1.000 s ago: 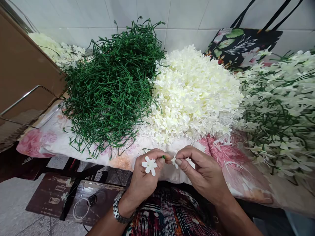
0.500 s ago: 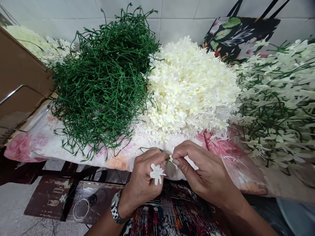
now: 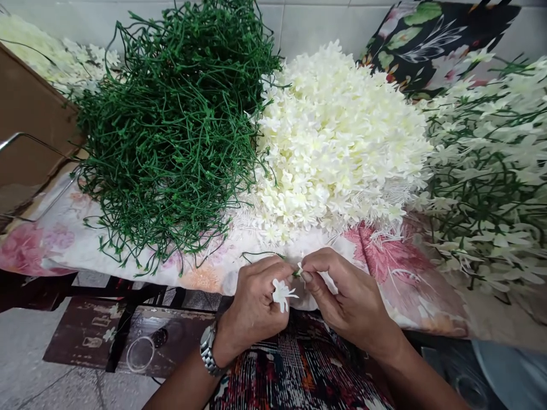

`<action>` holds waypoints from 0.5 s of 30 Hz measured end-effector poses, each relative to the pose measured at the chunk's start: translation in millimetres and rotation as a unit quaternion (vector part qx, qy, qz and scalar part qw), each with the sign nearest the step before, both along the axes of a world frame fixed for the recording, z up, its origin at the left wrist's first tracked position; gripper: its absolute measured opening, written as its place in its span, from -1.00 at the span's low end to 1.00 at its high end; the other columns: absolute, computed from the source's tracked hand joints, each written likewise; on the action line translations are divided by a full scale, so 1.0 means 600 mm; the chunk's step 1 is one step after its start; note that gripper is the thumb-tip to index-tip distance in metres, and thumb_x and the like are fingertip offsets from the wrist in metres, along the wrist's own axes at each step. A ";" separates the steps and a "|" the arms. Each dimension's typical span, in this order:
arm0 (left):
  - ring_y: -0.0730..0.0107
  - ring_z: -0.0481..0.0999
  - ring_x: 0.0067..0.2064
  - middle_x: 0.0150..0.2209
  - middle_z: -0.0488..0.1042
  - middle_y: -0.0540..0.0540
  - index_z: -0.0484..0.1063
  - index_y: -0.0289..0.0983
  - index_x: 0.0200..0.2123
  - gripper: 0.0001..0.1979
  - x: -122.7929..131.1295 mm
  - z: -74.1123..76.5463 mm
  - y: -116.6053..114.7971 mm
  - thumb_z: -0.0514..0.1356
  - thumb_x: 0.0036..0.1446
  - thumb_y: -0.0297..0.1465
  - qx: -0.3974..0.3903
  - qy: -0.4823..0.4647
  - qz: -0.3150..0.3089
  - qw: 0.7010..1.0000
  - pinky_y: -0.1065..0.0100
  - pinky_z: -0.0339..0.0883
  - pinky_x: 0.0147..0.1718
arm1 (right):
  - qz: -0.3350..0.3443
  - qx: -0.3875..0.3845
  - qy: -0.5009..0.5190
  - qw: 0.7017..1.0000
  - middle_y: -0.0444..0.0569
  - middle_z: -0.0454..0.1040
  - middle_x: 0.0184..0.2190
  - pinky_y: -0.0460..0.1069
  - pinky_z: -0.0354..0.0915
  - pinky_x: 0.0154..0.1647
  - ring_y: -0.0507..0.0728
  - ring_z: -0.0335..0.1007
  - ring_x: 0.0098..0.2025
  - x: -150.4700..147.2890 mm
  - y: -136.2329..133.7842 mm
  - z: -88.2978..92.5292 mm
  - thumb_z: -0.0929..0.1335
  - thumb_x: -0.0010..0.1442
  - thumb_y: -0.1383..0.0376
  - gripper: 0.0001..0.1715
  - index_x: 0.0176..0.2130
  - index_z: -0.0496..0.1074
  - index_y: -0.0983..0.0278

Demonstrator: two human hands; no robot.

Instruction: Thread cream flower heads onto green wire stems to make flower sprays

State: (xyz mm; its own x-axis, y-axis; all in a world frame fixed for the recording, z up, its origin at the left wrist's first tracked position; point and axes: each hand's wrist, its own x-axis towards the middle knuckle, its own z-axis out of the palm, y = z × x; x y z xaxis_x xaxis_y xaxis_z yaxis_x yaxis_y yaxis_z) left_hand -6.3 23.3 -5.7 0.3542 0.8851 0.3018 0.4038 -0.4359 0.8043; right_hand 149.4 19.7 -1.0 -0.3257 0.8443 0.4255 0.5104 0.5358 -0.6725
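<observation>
My left hand (image 3: 260, 293) is closed around a green plastic flower stem (image 3: 261, 254), part of which loops out above the knuckles. A white artificial flower (image 3: 282, 295) pokes out beside its curled fingers. Against it, my right hand (image 3: 348, 293) pinches a small white blossom (image 3: 299, 267) between thumb and forefinger, at the green tip of the stem. The fingertips of both hands almost meet, so the joint between blossom and stem is partly hidden. Beyond the hands lie a tangled heap of green stems (image 3: 179, 131) and a mound of loose white blossoms (image 3: 342, 136).
A floral cloth (image 3: 205, 279) covers the work surface. Finished-looking white flower sprays (image 3: 491, 171) are piled at the right. A cardboard box (image 3: 34, 125) with a metal wire frame stands left. A dark floral bag (image 3: 444, 40) leans on the tiled wall behind.
The view has tilted down slightly, shifting the piles upward. Both hands stay together at the stem tip; the left hand has turned a little, carrying its white flower slightly right.
</observation>
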 end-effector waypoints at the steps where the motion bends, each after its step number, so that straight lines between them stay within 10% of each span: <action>1: 0.53 0.12 -0.56 -0.62 0.10 0.06 0.10 -0.26 -0.59 -0.81 0.000 0.000 0.000 -0.03 -0.12 -0.65 -0.001 0.001 -0.001 1.000 0.45 -0.01 -0.58 | 0.000 0.017 -0.004 1.000 -0.09 0.32 -0.49 -0.11 0.27 -0.44 0.00 0.29 -0.43 -0.001 -0.001 -0.001 0.21 0.19 0.49 -0.89 -0.32 0.24 0.30; 15: 0.53 0.09 -0.58 -0.64 0.07 0.07 0.00 -0.23 -0.61 -0.78 0.002 -0.003 -0.002 -0.03 -0.10 -0.61 0.005 -0.003 0.019 1.000 0.44 -0.04 -0.60 | -0.019 -0.006 0.025 0.999 -0.14 0.29 -0.52 -0.13 0.25 -0.52 -0.04 0.25 -0.50 -0.013 -0.001 -0.009 0.22 0.18 0.47 -0.88 -0.34 0.24 0.28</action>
